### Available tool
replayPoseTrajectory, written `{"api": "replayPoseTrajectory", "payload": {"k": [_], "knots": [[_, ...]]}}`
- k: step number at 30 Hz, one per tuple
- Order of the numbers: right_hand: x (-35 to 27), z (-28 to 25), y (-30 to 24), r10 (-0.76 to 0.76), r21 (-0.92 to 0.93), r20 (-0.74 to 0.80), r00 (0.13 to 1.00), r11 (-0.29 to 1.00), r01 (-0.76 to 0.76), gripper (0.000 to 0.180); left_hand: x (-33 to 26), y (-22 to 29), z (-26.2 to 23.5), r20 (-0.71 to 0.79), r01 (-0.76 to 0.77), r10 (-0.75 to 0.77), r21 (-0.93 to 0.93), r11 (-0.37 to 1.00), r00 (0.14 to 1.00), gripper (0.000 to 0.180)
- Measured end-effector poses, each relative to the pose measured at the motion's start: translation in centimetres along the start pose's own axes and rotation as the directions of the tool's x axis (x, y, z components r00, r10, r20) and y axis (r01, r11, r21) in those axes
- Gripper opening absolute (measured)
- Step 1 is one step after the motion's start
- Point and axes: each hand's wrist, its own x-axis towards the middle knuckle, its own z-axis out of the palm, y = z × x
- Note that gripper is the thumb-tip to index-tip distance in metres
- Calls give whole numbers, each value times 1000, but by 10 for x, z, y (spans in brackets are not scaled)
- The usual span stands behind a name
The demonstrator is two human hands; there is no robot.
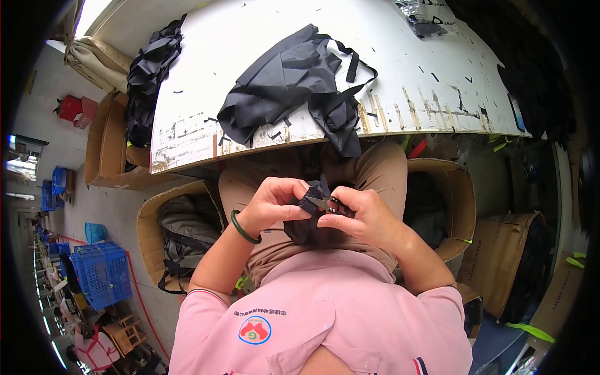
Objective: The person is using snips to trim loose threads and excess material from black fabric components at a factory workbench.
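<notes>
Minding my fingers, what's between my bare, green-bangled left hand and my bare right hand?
Between the left hand and right hand, the head view shows a grey metal cutter and black textured fabric.

A scuffed white table (231, 37) bears crumpled black fabric (275, 81), dark scraps (435, 77) and clear plastic packaging (420, 14).

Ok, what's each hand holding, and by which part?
Left hand: black cloth, pinched at an edge. Right hand: snips, by the handle end.

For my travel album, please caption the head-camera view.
Beside a white table, the left hand pinches black material while the right hand holds small snips close by.
</notes>
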Motion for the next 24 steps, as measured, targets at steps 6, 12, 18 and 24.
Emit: {"api": "replayPoseTrajectory", "payload": {"k": [6,12,18,24], "knots": [[-1,-1,-1,7,-29,26,1000,1000,-6,35,0,0,0,43,0,0,0,1000,999,10],[-5,-5,2,55,79,86,995,995,-62,33,1,1,-7,157,-9,6,19,1000,988,10],[-8,-11,2,64,118,174,983,989,-86,34,4,6,-19,259,195,-163,-103,975,952,13],[-8,-12,8,-52,-5,204,978,999,54,38,11,8,-26,416,361,-292,-96,928,861,14]]}}
